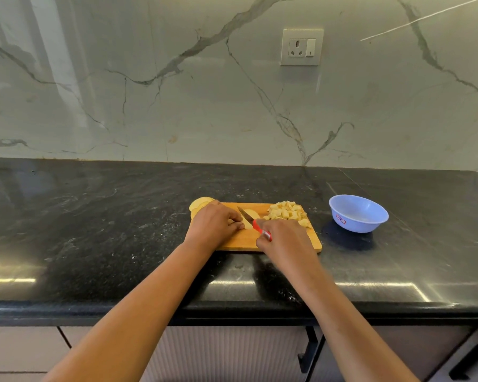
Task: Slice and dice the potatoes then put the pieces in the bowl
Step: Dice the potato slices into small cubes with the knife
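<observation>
On the cutting board [273, 245], the left hand [214, 224] pins a potato slice [251, 216] with curled fingers; the right hand [283, 241] grips the knife [253, 220], blade on it.

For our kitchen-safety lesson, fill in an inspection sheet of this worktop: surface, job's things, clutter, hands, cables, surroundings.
Surface: glossy black counter with a wooden cutting board on it.
Job's things: potato slice on the board under the knife; diced pile at the board's far right; round slices at its far left corner; blue bowl on the counter right of the board, no pieces seen inside.
Clutter: nothing seen.
Hands: left hand holds the potato slice; right hand grips the knife's red handle.
Cables: nothing seen.
Surroundings: marble-patterned wall with a socket; cabinet fronts below the counter.
</observation>
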The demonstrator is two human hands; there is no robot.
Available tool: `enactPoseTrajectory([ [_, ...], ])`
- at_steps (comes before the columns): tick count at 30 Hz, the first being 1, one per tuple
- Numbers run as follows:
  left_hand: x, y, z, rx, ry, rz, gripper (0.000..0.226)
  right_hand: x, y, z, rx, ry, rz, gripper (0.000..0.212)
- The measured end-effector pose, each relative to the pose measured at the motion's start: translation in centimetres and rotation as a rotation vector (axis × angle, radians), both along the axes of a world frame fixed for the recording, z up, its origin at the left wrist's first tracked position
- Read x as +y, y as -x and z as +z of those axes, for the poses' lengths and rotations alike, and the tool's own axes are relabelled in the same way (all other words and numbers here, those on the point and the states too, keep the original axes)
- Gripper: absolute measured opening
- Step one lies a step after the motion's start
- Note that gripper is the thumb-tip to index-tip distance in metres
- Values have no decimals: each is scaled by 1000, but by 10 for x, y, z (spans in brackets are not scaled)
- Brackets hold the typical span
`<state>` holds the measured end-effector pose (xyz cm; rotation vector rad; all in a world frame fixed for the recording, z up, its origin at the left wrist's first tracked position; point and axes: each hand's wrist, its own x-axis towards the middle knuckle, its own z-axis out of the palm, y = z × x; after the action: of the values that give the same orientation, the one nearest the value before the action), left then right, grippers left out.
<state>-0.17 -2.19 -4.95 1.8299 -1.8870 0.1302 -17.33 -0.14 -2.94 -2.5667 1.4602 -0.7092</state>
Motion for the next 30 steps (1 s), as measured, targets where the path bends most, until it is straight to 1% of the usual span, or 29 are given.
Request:
enactPoseTrajectory([
  [4,0,0,0,-5,11,0,29,-6,-15,5,134,-10,-16,29],
  [7,1,1,-1,-6,28,5,27,-4,-22,11,220,4,-14,26],
  [12,1,1,-2,28,31,8,25,24,-6,4,263,-1,-2,25],
  [15,2,1,-1,36,11,17,25,43,11,4,251,-23,16,26],
  [18,3,2,1,34,-18,17,25,54,29,10,183,-69,30,28],
  [20,4,2,2,24,-44,25,27,56,40,12,113,-82,44,32],
  [23,3,-1,4,0,-49,34,32,53,52,9,-81,-65,23,39],
  [26,0,-5,12,-16,-43,11,45,39,59,-2,-266,15,-91,41],
  [28,-6,-5,23,-59,-165,-78,61,31,60,-9,-354,-5,-135,39],
  [30,-15,-5,37,-128,-366,-196,71,26,62,-14,-422,-31,-143,36],
])
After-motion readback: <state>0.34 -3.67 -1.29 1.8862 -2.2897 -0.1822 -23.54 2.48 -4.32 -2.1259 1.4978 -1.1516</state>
